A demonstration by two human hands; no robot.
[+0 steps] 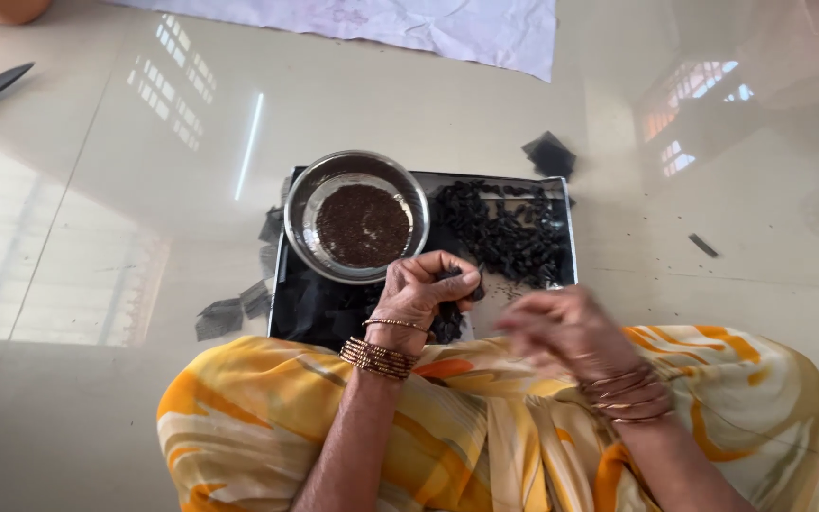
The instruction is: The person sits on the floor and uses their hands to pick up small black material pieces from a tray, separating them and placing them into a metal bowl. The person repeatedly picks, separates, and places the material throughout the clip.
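My left hand point(421, 289) has its fingers curled tight on a clump of dark pods point(449, 318), over the near edge of the flat tray point(566, 228). My right hand point(566, 332) is blurred; fingers look loosely bent, can't tell if they hold anything. Steel bowl point(357, 216) of small dark seeds sits at the tray's far left corner, pod pile point(509, 232) at the far right. Risks as I judge: seeds dropping past the tray's near edge onto my yellow cloth point(485, 436); a wrist knocking the bowl; scraps point(229, 313) already off the left edge.
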